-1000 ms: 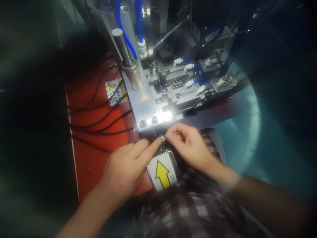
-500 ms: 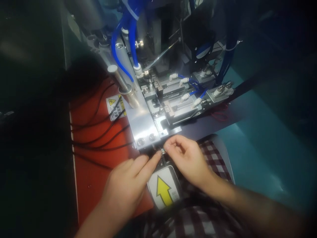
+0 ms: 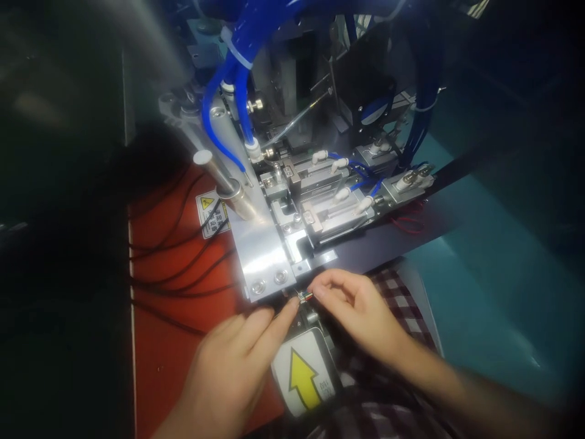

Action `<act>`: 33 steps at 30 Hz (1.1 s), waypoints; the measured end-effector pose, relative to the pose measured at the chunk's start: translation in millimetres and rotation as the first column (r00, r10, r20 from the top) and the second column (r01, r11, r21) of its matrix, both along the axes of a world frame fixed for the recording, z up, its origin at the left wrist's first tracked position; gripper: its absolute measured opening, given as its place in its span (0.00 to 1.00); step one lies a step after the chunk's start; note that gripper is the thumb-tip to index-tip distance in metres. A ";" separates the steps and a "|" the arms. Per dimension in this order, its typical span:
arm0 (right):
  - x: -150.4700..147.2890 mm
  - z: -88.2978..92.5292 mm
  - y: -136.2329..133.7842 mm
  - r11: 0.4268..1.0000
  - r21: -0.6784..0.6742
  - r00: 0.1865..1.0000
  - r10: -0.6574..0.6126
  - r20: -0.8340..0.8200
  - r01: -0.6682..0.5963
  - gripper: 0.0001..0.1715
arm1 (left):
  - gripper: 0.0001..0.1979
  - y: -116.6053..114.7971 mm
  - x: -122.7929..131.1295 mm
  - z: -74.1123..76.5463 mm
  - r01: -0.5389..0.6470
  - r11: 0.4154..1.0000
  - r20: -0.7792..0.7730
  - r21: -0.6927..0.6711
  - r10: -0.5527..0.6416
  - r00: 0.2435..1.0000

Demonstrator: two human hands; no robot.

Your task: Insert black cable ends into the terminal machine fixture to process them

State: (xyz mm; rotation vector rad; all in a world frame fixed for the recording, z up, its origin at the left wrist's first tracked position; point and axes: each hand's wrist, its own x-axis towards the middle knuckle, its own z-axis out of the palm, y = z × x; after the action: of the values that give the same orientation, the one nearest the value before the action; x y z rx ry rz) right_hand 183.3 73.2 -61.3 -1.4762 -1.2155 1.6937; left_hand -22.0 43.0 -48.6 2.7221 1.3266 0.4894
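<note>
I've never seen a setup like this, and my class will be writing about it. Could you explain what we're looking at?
The camera sits on a person's head, looking forward and down at their own bare hands. The right hand pinches some thin coloured wires. The left hand reaches a fingertip to the small piece at their end, too tiny to make out clearly.

Just beyond is a machine with a shiny metal plate, metal blocks and blue tubes. To the left, black cables and a warning sticker lie on a red surface. Below the hands is a yellow arrow on a white label.
</note>
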 end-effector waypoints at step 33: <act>-7.3 -1.2 -0.6 0.912 0.408 0.989 -0.024 0.143 -0.037 0.05 | 0.21 -0.6 -0.4 -3.5 0.015 1.000 0.026 -0.010 -0.015 1.000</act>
State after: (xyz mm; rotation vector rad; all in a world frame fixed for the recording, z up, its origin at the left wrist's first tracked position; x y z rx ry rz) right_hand 176.0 72.6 -62.5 -1.3475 -1.5444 1.2461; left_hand -22.4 42.5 -52.1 2.7059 1.2980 0.5143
